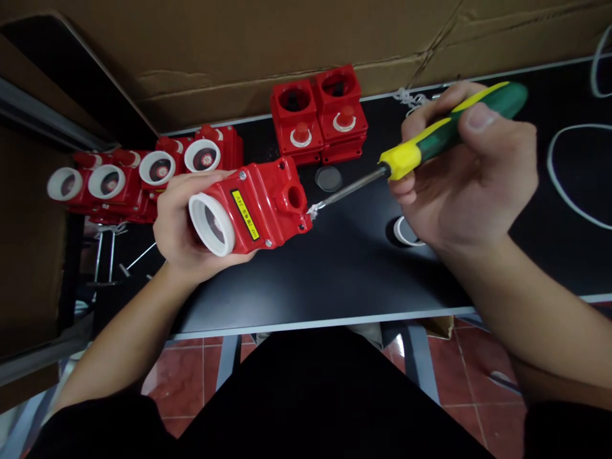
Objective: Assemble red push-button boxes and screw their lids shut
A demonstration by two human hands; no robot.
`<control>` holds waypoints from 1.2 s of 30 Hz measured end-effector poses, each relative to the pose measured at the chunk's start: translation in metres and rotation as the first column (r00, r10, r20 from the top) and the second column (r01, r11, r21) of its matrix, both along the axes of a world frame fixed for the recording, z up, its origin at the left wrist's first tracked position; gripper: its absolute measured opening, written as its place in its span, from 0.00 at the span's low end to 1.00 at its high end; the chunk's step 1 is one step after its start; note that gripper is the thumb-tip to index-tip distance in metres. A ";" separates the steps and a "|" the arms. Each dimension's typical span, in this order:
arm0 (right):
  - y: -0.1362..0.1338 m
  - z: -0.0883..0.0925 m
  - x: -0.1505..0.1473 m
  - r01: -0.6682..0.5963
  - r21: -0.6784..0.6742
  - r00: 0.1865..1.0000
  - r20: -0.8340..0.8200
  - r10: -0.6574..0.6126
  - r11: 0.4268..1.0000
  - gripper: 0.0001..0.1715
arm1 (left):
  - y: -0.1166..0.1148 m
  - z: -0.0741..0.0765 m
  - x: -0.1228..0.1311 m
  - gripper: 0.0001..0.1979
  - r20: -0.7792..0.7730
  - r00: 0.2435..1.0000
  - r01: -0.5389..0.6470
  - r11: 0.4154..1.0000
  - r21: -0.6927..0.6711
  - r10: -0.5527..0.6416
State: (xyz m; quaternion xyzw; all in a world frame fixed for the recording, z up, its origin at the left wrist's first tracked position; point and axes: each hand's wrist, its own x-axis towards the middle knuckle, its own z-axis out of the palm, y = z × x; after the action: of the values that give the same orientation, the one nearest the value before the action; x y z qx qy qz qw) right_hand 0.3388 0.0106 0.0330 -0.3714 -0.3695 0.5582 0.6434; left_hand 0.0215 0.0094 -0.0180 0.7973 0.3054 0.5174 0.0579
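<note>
My left hand (179, 229) is closed round a red alarm housing (268, 201), tilted above the table. It has a white ring (210, 224) at its near-left end, a yellow label (245, 215) and a round hole on the right part. My right hand (473, 166) grips a screwdriver (430, 137) by its green and yellow handle. The screwdriver's shaft points down-left, and its tip meets a bit of whitish material (313, 211) at the housing's right corner. I cannot make out what that material is.
Several red housings with white rings (157, 167) stand at the left. Two red housings without rings (318, 118) stand at the back. A dark disc (329, 178) and a white ring (407, 231) lie on the black table (306, 287). A white cable (549, 156) loops at the right.
</note>
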 end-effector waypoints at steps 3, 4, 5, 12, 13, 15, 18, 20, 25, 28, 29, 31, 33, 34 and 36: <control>0.000 -0.001 -0.003 -0.004 0.004 1.000 -0.019 0.004 1.000 0.26 | -0.005 0.004 0.003 0.43 -0.045 0.999 -0.017 0.999 -0.040 0.015; 0.000 -0.001 -0.003 -0.010 0.000 1.000 -0.020 0.010 1.000 0.25 | -0.006 0.005 0.003 0.43 -0.056 0.998 -0.016 0.999 -0.038 0.014; 0.000 -0.001 -0.003 -0.006 -0.001 1.000 -0.025 0.006 1.000 0.24 | -0.006 0.005 0.003 0.42 -0.062 0.998 -0.016 0.999 -0.033 0.014; 0.003 -0.004 -0.003 0.025 0.000 0.999 -0.034 -0.025 1.000 0.24 | -0.004 0.000 -0.002 0.41 -0.101 0.991 -0.088 0.996 -0.023 0.085; 0.003 -0.004 -0.002 0.026 -0.002 0.999 -0.035 -0.026 1.000 0.24 | -0.004 0.000 -0.003 0.42 -0.104 0.990 -0.103 0.994 -0.027 0.099; 0.003 -0.005 -0.002 0.025 0.007 0.999 -0.037 -0.025 1.000 0.23 | -0.004 -0.001 -0.005 0.43 -0.113 0.985 -0.133 0.990 -0.048 0.127; 0.004 -0.006 -0.002 0.028 0.044 0.999 -0.041 -0.026 0.999 0.23 | -0.005 -0.003 -0.006 0.43 -0.132 0.980 -0.156 0.986 -0.063 0.147; 0.004 -0.006 -0.002 0.034 0.051 0.999 -0.041 -0.032 0.998 0.24 | -0.005 -0.003 -0.007 0.44 -0.137 0.981 -0.143 0.988 -0.051 0.135; 0.003 -0.004 -0.003 0.058 0.009 0.998 -0.013 -0.058 0.998 0.25 | -0.004 -0.002 -0.005 0.45 -0.099 0.993 -0.067 0.997 -0.039 0.062; 0.003 -0.004 -0.004 0.052 0.031 0.999 -0.001 -0.052 0.998 0.26 | -0.004 0.000 -0.003 0.45 -0.093 0.994 -0.052 0.998 -0.037 0.049; 0.003 -0.005 -0.004 0.046 0.043 0.999 -0.003 -0.046 0.998 0.26 | -0.004 0.001 -0.003 0.44 -0.098 0.994 -0.053 0.998 -0.035 0.050; 0.003 -0.007 -0.003 0.036 0.065 0.999 -0.006 -0.036 0.997 0.24 | -0.003 0.001 -0.003 0.44 -0.108 0.993 -0.050 0.998 -0.025 0.047; 0.005 -0.010 -0.001 0.018 0.102 1.000 -0.013 -0.017 0.995 0.23 | -0.003 0.002 -0.003 0.45 -0.121 0.992 -0.049 0.999 -0.016 0.047; 0.007 -0.012 0.001 -0.006 0.127 1.000 -0.010 0.008 0.992 0.24 | -0.003 0.002 -0.003 0.45 -0.132 0.990 -0.058 0.998 -0.014 0.055; 0.013 -0.016 0.008 -0.084 0.182 0.997 0.014 0.082 0.980 0.25 | -0.003 0.002 -0.004 0.42 -0.166 0.981 -0.102 0.995 -0.015 0.098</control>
State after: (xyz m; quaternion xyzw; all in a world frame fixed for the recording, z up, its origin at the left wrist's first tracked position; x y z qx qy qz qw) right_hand 0.3466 0.0232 0.0169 -0.2969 -0.4362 0.5472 0.6497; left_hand 0.0175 0.0062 -0.0156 0.8204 0.3546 0.4482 0.0156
